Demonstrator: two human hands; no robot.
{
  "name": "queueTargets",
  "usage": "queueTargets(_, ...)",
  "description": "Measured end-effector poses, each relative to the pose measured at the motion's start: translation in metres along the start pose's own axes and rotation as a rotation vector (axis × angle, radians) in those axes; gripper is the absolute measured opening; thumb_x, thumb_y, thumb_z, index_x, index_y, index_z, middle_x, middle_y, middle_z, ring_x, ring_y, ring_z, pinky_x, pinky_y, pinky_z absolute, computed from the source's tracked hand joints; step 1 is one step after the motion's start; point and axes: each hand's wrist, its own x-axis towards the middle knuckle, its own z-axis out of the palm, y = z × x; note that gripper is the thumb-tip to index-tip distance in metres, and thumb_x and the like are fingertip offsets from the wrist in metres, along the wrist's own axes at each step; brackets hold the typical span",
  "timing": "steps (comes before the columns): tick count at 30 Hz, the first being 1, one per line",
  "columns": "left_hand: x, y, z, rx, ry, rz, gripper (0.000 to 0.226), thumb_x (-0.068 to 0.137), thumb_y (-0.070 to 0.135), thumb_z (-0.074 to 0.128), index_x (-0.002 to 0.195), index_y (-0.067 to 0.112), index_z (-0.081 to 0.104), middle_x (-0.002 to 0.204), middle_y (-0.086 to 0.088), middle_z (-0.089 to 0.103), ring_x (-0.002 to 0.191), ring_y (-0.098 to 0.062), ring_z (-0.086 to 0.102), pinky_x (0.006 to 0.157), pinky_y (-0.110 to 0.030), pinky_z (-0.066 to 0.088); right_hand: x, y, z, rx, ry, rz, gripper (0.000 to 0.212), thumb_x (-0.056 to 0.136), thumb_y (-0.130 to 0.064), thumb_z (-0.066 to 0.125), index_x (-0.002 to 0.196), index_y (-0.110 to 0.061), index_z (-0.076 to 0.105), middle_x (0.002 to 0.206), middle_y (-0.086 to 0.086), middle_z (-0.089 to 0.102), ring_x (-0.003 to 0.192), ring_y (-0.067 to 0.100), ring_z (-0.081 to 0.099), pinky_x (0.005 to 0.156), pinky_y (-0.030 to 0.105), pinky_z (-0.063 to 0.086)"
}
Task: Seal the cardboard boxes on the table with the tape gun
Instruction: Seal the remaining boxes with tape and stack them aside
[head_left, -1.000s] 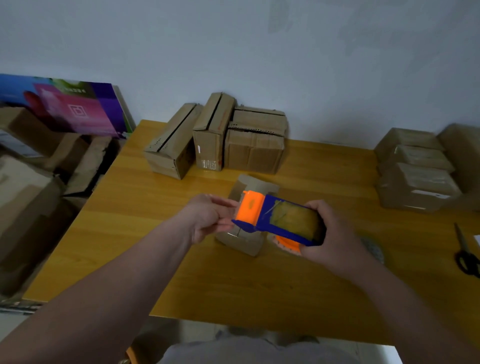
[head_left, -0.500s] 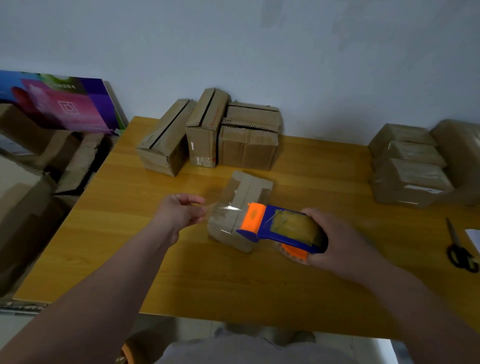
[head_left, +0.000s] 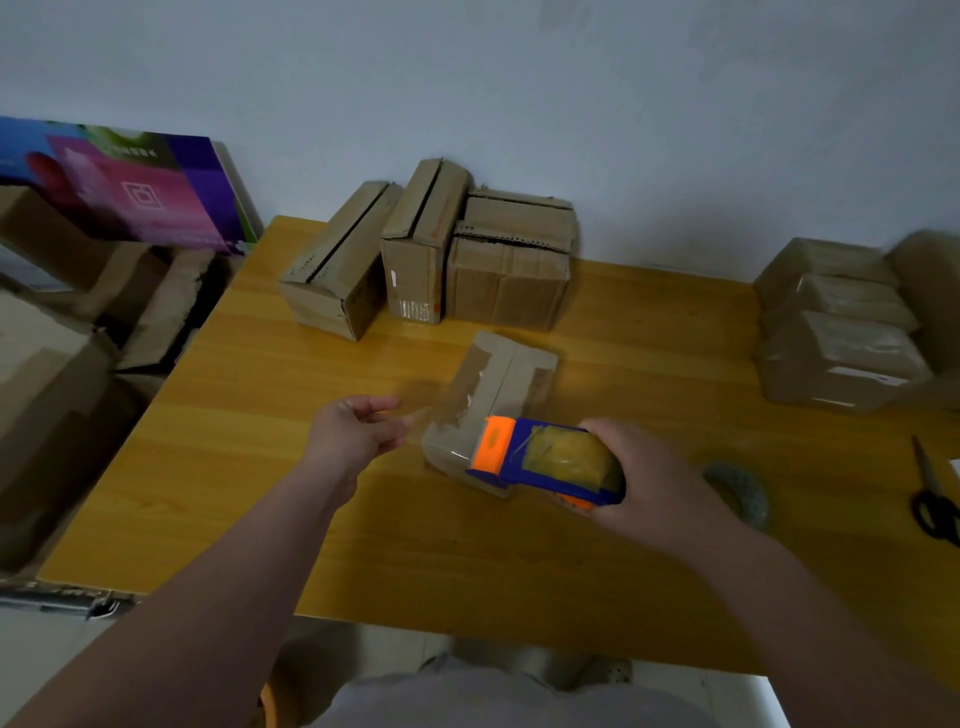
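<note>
Your right grip (head_left: 660, 478) is wrapped around the rear of the blue and orange plastic tape gun (head_left: 545, 460), with the fingers curled over the yellowish roll. Your left grip (head_left: 353, 436) pinches the free end of the clear tape strip (head_left: 421, 415) between thumb and fingers, though motion blur hides the exact contact.

The gun's long axis runs left to right across your view. Its orange head points left and slightly away from you, and its rear sits in your palm. The head lies over the near right corner of the small brown cardboard box (head_left: 514, 379) in the middle of the yellow wooden desk (head_left: 363, 545). I cannot tell whether it touches. That box's long axis runs away from you, leaning right, so the gun crosses its near end.

A second ago your left grip was right at the orange head and the gun was higher over the box. Now that grip is well to the left, with tape stretched between it and the gun. Little has shifted in the last half second.

Three brown cardboard boxes (head_left: 421, 239) stand together at the far edge with their flaps down, so their contents are hidden. A stack of wrapped brown parcels (head_left: 841, 338) sits at the right, black scissors (head_left: 935, 499) lie near the right edge, and a clear tape roll (head_left: 743, 493) lies just beyond your right wrist.
</note>
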Motion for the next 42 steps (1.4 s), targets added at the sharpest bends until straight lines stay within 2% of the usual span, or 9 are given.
queueTargets(4, 0.002, -0.004, -0.004, -0.018, -0.007, 0.027, 0.038, 0.08, -0.01, 0.068, 0.115, 0.003, 0.062, 0.087, -0.014, 0.056, 0.071, -0.014, 0.057, 0.058, -0.014, 0.052, 0.001, 0.001, 0.002, -0.035, 0.0, 0.009, 0.074, 0.072, -0.026, 0.078, 0.136, -0.029, 0.039, 0.122, -0.006, 0.047, 0.108, 0.012, 0.048, 0.082, 0.029, 0.049)
queueTargets(10, 0.001, -0.008, -0.002, -0.016, 0.039, 0.067, 0.043, 0.082, -0.008, 0.066, 0.122, 0.006, 0.06, 0.079, -0.006, 0.058, 0.071, -0.012, 0.058, 0.061, -0.013, 0.052, 0.003, -0.001, 0.0, -0.031, -0.001, 0.009, 0.076, 0.074, -0.029, 0.079, 0.138, -0.029, 0.037, 0.124, -0.005, 0.046, 0.106, 0.012, 0.047, 0.084, 0.032, 0.049)
queueTargets(18, -0.002, -0.004, 0.001, -0.223, -0.035, -0.101, 0.044, 0.088, -0.014, 0.053, 0.129, 0.005, 0.053, 0.101, -0.004, 0.063, 0.081, -0.012, 0.058, 0.075, -0.023, 0.051, 0.002, -0.004, -0.01, -0.035, 0.003, 0.0, 0.076, 0.072, -0.024, 0.078, 0.137, -0.029, 0.038, 0.123, -0.006, 0.046, 0.108, 0.012, 0.046, 0.083, 0.032, 0.047)
queueTargets(22, -0.004, -0.005, -0.002, 0.018, -0.035, -0.008, 0.045, 0.085, -0.01, 0.062, 0.127, 0.004, 0.056, 0.118, -0.009, 0.06, 0.099, -0.016, 0.059, 0.085, -0.027, 0.05, -0.001, -0.01, -0.02, -0.079, 0.043, -0.045, 0.074, 0.072, -0.02, 0.076, 0.135, -0.03, 0.04, 0.115, -0.012, 0.042, 0.103, 0.01, 0.046, 0.074, 0.025, 0.043)
queueTargets(25, -0.003, -0.004, -0.009, 0.23, -0.018, 0.036, 0.039, 0.078, 0.003, 0.076, 0.115, 0.007, 0.065, 0.115, -0.008, 0.063, 0.104, -0.021, 0.061, 0.097, -0.036, 0.048, -0.003, -0.014, -0.03, -0.116, 0.067, -0.062, 0.074, 0.072, -0.021, 0.076, 0.135, -0.032, 0.039, 0.112, -0.015, 0.039, 0.099, 0.007, 0.044, 0.071, 0.021, 0.041)
queueTargets(31, -0.007, -0.002, -0.009, 0.085, -0.096, -0.156, 0.023, 0.086, 0.013, 0.069, 0.099, -0.005, 0.065, 0.067, -0.008, 0.06, 0.059, -0.011, 0.058, 0.059, -0.015, 0.055, -0.004, -0.025, -0.041, -0.154, 0.089, -0.12, 0.076, 0.071, -0.02, 0.078, 0.136, -0.031, 0.04, 0.112, -0.015, 0.04, 0.094, 0.002, 0.041, 0.065, 0.012, 0.036)
queueTargets(35, -0.014, 0.003, -0.011, -0.089, -0.192, -0.255, 0.004, 0.087, 0.003, 0.064, 0.086, 0.006, 0.062, 0.067, -0.006, 0.056, 0.049, -0.009, 0.05, 0.055, -0.02, 0.056, -0.004, -0.029, -0.043, -0.149, 0.084, -0.129, 0.076, 0.071, -0.018, 0.078, 0.137, -0.029, 0.041, 0.109, -0.017, 0.037, 0.092, 0.001, 0.04, 0.062, 0.011, 0.034)
queueTargets(38, -0.017, 0.005, -0.012, -0.157, -0.269, -0.258, 0.015, 0.089, 0.0, 0.059, 0.081, 0.012, 0.058, 0.083, -0.008, 0.062, 0.045, -0.007, 0.047, 0.048, -0.02, 0.049, -0.005, -0.028, -0.043, -0.146, 0.081, -0.131, 0.077, 0.07, -0.019, 0.079, 0.137, -0.028, 0.042, 0.109, -0.015, 0.038, 0.093, 0.002, 0.042, 0.063, 0.011, 0.034)
queueTargets(42, -0.02, 0.007, -0.011, -0.178, -0.331, -0.268, 0.014, 0.092, 0.0, 0.055, 0.104, 0.004, 0.059, 0.064, 0.0, 0.059, 0.045, -0.006, 0.044, 0.047, -0.02, 0.048, -0.007, -0.029, -0.043, -0.159, 0.082, -0.138, 0.077, 0.07, -0.02, 0.078, 0.137, -0.029, 0.041, 0.109, -0.016, 0.037, 0.092, 0.001, 0.04, 0.062, 0.011, 0.033)
